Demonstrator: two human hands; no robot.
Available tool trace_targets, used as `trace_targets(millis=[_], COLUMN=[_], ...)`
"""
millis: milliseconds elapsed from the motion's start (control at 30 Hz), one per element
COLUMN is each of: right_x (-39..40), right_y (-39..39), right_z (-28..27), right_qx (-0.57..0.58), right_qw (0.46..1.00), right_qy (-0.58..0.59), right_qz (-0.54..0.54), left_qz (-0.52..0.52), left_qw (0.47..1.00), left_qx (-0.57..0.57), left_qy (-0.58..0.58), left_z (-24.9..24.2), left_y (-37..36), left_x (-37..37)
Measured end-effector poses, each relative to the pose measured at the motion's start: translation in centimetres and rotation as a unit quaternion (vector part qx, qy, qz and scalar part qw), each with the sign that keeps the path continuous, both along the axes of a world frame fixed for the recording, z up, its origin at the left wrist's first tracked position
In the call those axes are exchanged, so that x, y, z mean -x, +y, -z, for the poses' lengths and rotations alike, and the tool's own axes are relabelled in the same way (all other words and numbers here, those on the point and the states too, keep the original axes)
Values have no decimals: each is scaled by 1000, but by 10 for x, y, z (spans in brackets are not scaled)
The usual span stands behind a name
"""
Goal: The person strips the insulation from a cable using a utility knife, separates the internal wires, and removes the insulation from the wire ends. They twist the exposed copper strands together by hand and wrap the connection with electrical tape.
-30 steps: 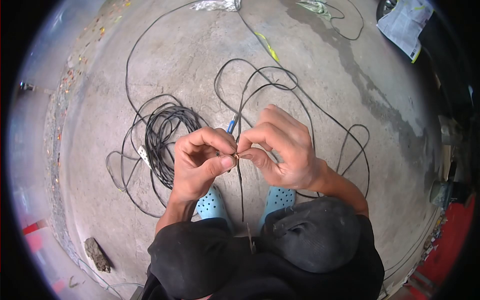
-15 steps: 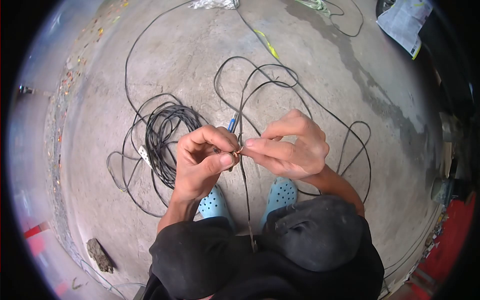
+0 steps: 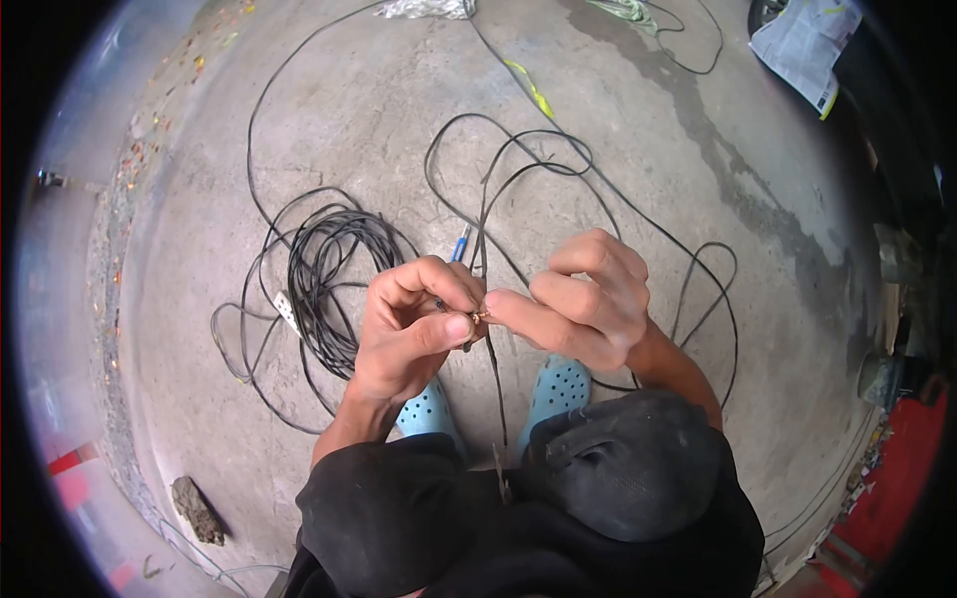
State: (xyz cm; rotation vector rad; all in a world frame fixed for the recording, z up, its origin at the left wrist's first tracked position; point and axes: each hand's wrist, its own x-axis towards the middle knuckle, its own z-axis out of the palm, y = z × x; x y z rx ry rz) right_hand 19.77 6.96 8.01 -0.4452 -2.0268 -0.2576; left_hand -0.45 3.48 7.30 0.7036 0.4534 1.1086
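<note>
Between thumb and forefinger, my left hand (image 3: 414, 319) pinches a black cable whose bared copper wire (image 3: 479, 316) pokes out past the fingertips. My right hand (image 3: 588, 304) is closed, its forefinger and thumb tips at the copper end from the right. Another length of black cable (image 3: 491, 374) runs down past the fingertips toward my lap. Behind my left hand a blue-handled tool (image 3: 460, 247) lies on the floor, its lower part hidden. The exact twist of the wire strands is too small to make out.
A coil of black cable (image 3: 329, 269) lies left on the concrete floor, with a white power strip (image 3: 287, 311) beside it. Loose cable loops (image 3: 518, 140) spread ahead. My feet are in light blue clogs (image 3: 561, 389). A stone (image 3: 197, 510) lies at lower left.
My right hand has curled its fingers more and shifted slightly down at the copper end. My left hand has moved a little right and down, still pinching the cable.
</note>
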Motion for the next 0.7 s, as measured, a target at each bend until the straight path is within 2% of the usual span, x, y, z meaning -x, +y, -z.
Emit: trace_targets(millis=[67,100,133,167,200,233,267,333,400,433,500,533,633,700], right_x=[8,11,9,4,0,-2,-2,0,-3,-4,-2,0,0,-5], right_y=[-3,-5,-7,-8,-10,-12,-13,-14,-13,-13,-8,-6,-7,-8], right_z=[-4,-7,-13,-20,-27,-31,-31,-27,-25,-24,-17,-13,-4,-8], right_qx=[123,184,331,468,593,770,769,764,625,541,341,233,111,79], right_qw=[990,978,934,866,776,566,565,565,748,823,935,971,993,996], right_qy=[48,73,77,79,79,148,160,181,141,117,75,54,20,-6], right_qz=[-38,-58,-109,-157,-201,-254,-253,-252,-172,-128,-63,-28,-29,-27], left_qz=[18,8,-2,-11,-13,-13,-14,-16,-17,-15,-25,-35,-37,-32], left_qw=[999,999,999,998,998,997,997,998,999,999,999,998,998,998], left_qx=[-19,-30,-42,-54,-59,-64,-70,-56,-48,-48,-39,-31,-15,-14], left_qy=[-43,-24,-5,13,22,30,37,19,5,0,19,43,53,50], left_z=[5,6,7,7,7,6,6,6,6,6,4,0,-3,-4], left_y=[2,3,4,4,3,2,1,2,3,3,2,0,0,1], left_x=[5,7,10,10,10,10,9,9,10,9,6,3,2,2])
